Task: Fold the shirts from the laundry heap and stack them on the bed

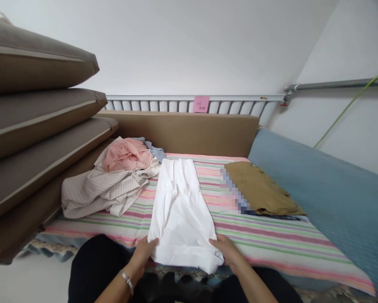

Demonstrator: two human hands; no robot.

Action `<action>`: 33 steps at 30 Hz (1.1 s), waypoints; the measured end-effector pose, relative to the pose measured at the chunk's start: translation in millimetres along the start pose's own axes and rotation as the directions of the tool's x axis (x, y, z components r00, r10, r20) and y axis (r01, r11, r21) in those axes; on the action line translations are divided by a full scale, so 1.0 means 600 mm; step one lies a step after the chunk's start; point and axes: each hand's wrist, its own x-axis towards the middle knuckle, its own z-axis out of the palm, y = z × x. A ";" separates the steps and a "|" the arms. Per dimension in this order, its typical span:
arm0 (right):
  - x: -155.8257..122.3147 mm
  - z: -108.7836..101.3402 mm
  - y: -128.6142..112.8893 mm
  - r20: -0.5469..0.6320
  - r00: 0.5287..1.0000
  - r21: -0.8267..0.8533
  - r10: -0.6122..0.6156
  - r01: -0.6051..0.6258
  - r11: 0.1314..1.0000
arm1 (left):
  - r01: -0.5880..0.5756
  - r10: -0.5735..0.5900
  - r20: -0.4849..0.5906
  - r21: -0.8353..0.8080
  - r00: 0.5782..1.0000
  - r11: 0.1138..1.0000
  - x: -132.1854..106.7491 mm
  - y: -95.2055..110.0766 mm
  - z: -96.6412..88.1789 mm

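Observation:
A white garment (184,219) lies in a long folded strip on the striped sheet, gathered across its middle; its exact kind I cannot make out. My left hand (144,253) pinches its near left corner, thumb on top of the cloth. At the near right corner my right hand (228,251) grips the edge in the same way. The near end of the cloth hangs slightly over the front edge. Fingers of both hands are partly hidden under the fabric.
Left of the garment lie a rumpled pink garment (127,155) and a striped shirt-like piece (97,191). Folded olive clothing (261,189) is stacked at the right. Grey-brown cushions (46,101) pile up on the far left; a blue padded side (321,185) borders the right.

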 end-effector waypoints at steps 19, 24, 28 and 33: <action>0.011 -0.026 -0.001 -0.011 1.000 -0.305 -0.012 0.008 0.952 | -0.016 0.008 0.037 0.232 0.999 0.973 0.035 -0.034 -0.025; 0.011 -0.046 -0.052 -0.088 0.929 -0.645 -0.361 0.223 0.731 | -0.440 0.573 0.039 0.684 0.819 0.582 0.064 0.027 -0.073; 0.031 -0.003 -0.112 0.090 0.791 -0.818 -0.605 0.405 0.409 | -0.621 0.802 0.318 0.780 0.505 0.081 0.117 0.081 -0.041; 0.108 0.065 -0.143 0.224 0.764 -0.863 -0.606 0.444 0.241 | -0.657 0.660 0.610 0.719 0.439 -0.227 0.203 0.124 0.060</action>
